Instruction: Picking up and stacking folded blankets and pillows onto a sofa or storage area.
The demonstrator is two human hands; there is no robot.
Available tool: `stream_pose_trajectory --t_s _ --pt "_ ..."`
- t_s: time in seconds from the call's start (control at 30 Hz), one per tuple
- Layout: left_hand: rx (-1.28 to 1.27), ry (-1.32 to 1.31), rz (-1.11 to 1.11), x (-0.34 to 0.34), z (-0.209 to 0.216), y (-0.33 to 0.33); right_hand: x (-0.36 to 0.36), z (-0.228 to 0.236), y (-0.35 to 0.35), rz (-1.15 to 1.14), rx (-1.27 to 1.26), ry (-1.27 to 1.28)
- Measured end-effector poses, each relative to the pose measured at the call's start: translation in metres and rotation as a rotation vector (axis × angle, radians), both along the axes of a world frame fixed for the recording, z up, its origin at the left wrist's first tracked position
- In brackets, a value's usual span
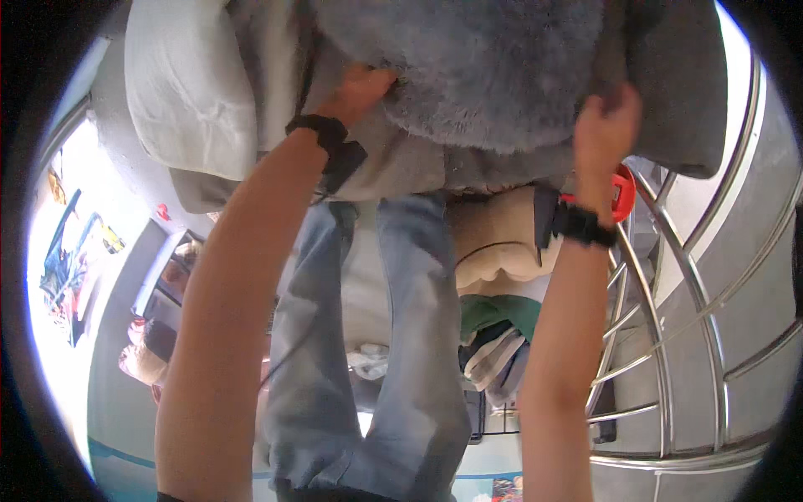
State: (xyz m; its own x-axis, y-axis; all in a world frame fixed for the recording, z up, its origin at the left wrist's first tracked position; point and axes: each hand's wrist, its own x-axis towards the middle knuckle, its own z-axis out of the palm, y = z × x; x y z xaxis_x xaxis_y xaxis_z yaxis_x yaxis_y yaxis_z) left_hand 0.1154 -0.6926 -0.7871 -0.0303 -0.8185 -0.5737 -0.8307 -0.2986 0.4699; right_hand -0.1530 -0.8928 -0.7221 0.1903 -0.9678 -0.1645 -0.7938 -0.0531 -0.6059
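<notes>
A fluffy grey plush piece with a curved lower edge lies across a grey-brown cloth surface in front of me. My left hand is at its left edge, fingers closed on the plush. At the right edge my right hand is curled, its fingers slightly smeared and closed on the plush's border. Both wrists wear black bands with small dark boxes. The far part of the plush runs out of view at the top, so its full shape is hidden.
White cloth drapes at the left. Curved metal rails stand at the right, with a round red object beside them. Beneath hang or lie a beige padded item and folded clothes. A bright opening is at far left.
</notes>
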Motion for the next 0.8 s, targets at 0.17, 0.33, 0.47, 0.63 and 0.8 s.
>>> stream_pose_trajectory --t_s 0.17,0.33,0.47,0.63,0.8 --pt "-0.298 -0.270 -0.245 -0.032 -0.025 0.006 0.093 0.061 -0.019 0.627 -0.660 0.267" --pt "0.079 0.602 1.140 -0.044 0.006 -0.032 0.124 0.010 -0.075 0.688 0.185 0.293" --pt "-0.018 0.507 1.101 -0.043 0.018 -0.045 0.133 -0.008 -0.099 0.765 0.155 0.499" --pt "0.389 -0.032 0.543 -0.041 0.077 -0.045 0.112 0.031 -0.060 0.716 -0.311 0.681" --pt "-0.193 0.047 0.679 -0.004 0.153 0.043 0.092 0.090 0.031 0.723 -0.347 -0.038"
